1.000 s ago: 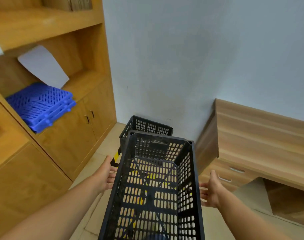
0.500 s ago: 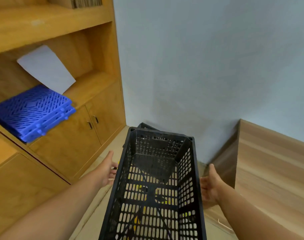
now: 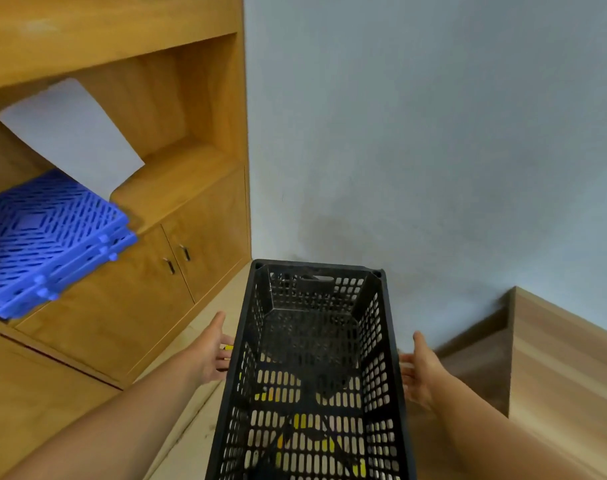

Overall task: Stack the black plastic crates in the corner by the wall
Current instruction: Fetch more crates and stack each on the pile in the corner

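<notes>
Pale wall (image 3: 433, 133) corner, black crate (image 3: 312, 358) between left hand (image 3: 210, 355), right hand (image 3: 421, 372)

text: none legible | labels: none | sheet of paper (image 3: 70, 133): blank

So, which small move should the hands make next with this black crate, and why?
Probably carry the crate a little further toward the wall. The left hand and right hand flank its long sides, and its far end is near the corner beside the cabinet.
</notes>
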The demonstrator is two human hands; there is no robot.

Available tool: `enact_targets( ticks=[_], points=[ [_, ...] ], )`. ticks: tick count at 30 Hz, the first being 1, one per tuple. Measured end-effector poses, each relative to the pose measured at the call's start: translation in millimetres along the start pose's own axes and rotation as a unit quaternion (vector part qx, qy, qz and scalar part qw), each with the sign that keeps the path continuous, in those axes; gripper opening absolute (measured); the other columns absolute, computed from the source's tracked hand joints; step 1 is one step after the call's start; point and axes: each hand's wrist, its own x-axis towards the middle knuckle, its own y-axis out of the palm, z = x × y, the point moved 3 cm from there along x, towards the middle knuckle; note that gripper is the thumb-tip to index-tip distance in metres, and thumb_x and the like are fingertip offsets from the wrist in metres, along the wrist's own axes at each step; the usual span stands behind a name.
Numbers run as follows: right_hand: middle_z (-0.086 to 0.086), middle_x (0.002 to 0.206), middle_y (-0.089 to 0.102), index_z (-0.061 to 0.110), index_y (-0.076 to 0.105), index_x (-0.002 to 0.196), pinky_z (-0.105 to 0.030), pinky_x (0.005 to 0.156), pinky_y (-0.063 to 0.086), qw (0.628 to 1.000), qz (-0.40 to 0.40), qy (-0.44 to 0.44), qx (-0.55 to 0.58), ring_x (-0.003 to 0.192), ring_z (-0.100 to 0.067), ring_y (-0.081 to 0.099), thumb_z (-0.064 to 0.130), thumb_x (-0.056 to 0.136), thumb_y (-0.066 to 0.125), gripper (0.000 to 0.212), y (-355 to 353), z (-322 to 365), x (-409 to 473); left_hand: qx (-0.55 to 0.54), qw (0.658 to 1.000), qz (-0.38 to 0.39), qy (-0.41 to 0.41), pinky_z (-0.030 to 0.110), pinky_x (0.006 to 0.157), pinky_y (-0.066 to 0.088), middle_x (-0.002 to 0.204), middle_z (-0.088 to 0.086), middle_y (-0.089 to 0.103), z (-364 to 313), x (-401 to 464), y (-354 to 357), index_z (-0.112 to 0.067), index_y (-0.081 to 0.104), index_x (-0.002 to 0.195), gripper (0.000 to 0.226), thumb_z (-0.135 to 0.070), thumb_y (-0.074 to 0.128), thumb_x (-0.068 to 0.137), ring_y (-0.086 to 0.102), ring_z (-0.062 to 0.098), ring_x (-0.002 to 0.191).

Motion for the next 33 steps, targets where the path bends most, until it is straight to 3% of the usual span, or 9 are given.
enact_targets(
  ticks=[3, 7, 10, 15, 19, 22, 26, 30, 33],
  points=[
    [-0.024, 0.111, 0.058, 0.0, 0.05, 0.12, -0.053, 0.102, 0.04, 1.0, -0.009, 0.01, -0.002, 0.107, -0.038, 0.055, 0.063, 0.091, 0.028, 0.072, 18, 19, 11, -0.006, 1.0, 0.004, -0.015, 0.045, 0.084, 0.046, 0.11, 0.021, 0.06, -22, 20, -5, -0.004, 0.052, 0.118, 0.073, -0.066, 0.027, 0.091, 0.059, 0.033, 0.097],
    [-0.02, 0.104, 0.058, 0.0, 0.049, 0.122, -0.047, 0.095, 0.042, 0.999, -0.016, 0.025, -0.017, 0.102, -0.035, 0.054, 0.06, 0.092, 0.029, 0.07, 41, 44, 27, -0.011, 1.0, -0.006, -0.025, 0.047, 0.088, 0.046, 0.111, 0.021, 0.06, -45, 43, -10, -0.005, 0.052, 0.119, 0.071, -0.065, 0.029, 0.091, 0.058, 0.033, 0.098],
    [-0.02, 0.105, 0.059, 0.0, 0.051, 0.119, -0.044, 0.088, 0.042, 0.999, -0.008, 0.019, -0.026, 0.102, -0.033, 0.055, 0.058, 0.093, 0.029, 0.067, 57, 69, 42, -0.038, 0.999, -0.03, -0.024, 0.044, 0.081, 0.046, 0.106, 0.02, 0.061, -61, 57, -13, -0.004, 0.054, 0.114, 0.067, -0.063, 0.029, 0.093, 0.058, 0.032, 0.092],
    [-0.019, 0.102, 0.059, 0.002, 0.053, 0.098, -0.044, 0.088, 0.043, 0.998, 0.014, 0.015, -0.061, 0.099, -0.032, 0.055, 0.061, 0.093, 0.026, 0.065, 78, 112, 81, -0.079, 0.995, -0.055, -0.036, 0.045, 0.085, 0.045, 0.109, 0.02, 0.061, -74, 82, -11, -0.005, 0.055, 0.11, 0.066, -0.063, 0.029, 0.093, 0.058, 0.032, 0.094],
    [-0.016, 0.089, 0.057, 0.001, 0.053, 0.088, -0.042, 0.086, 0.044, 0.995, 0.021, 0.006, -0.092, 0.082, -0.03, 0.054, 0.057, 0.096, 0.023, 0.064, 88, 143, 119, -0.128, 0.988, -0.072, -0.057, 0.044, 0.083, 0.046, 0.108, 0.02, 0.062, -75, 103, -1, -0.004, 0.054, 0.117, 0.071, -0.065, 0.03, 0.091, 0.058, 0.032, 0.096],
    [-0.014, 0.085, 0.054, -0.002, 0.052, 0.101, -0.042, 0.082, 0.044, 0.993, 0.039, 0.002, -0.114, 0.082, -0.029, 0.052, 0.056, 0.096, 0.022, 0.066, 95, 169, 155, -0.171, 0.979, -0.089, -0.069, 0.043, 0.083, 0.045, 0.102, 0.018, 0.06, -77, 118, 14, -0.002, 0.054, 0.116, 0.071, -0.064, 0.03, 0.091, 0.057, 0.032, 0.093],
    [-0.01, 0.082, 0.049, 0.004, 0.051, 0.102, -0.03, 0.062, 0.035, 0.987, 0.042, 0.02, -0.151, 0.072, -0.024, 0.046, 0.06, 0.094, 0.021, 0.064, 105, 204, 206, -0.218, 0.966, -0.108, -0.092, 0.045, 0.082, 0.045, 0.108, 0.019, 0.057, -79, 139, 35, -0.002, 0.053, 0.114, 0.069, -0.063, 0.03, 0.092, 0.056, 0.033, 0.095],
    [-0.012, 0.093, 0.05, -0.002, 0.046, 0.13, -0.033, 0.071, 0.038, 0.981, 0.057, 0.002, -0.185, 0.079, -0.026, 0.048, 0.062, 0.092, 0.024, 0.078, 112, 235, 254, -0.267, 0.949, -0.125, -0.11, 0.045, 0.089, 0.044, 0.11, 0.019, 0.057, -77, 164, 56, -0.003, 0.056, 0.101, 0.067, -0.064, 0.03, 0.091, 0.056, 0.033, 0.096],
    [-0.017, 0.115, 0.052, 0.002, 0.034, 0.141, -0.038, 0.089, 0.038, 0.975, 0.066, -0.026, -0.209, 0.096, -0.028, 0.049, 0.053, 0.096, 0.028, 0.068, 118, 254, 269, -0.279, 0.942, -0.133, -0.131, 0.045, 0.093, 0.042, 0.099, 0.017, 0.058, -72, 180, 73, -0.003, 0.054, 0.103, 0.066, -0.063, 0.031, 0.092, 0.055, 0.032, 0.092]
  ],
)
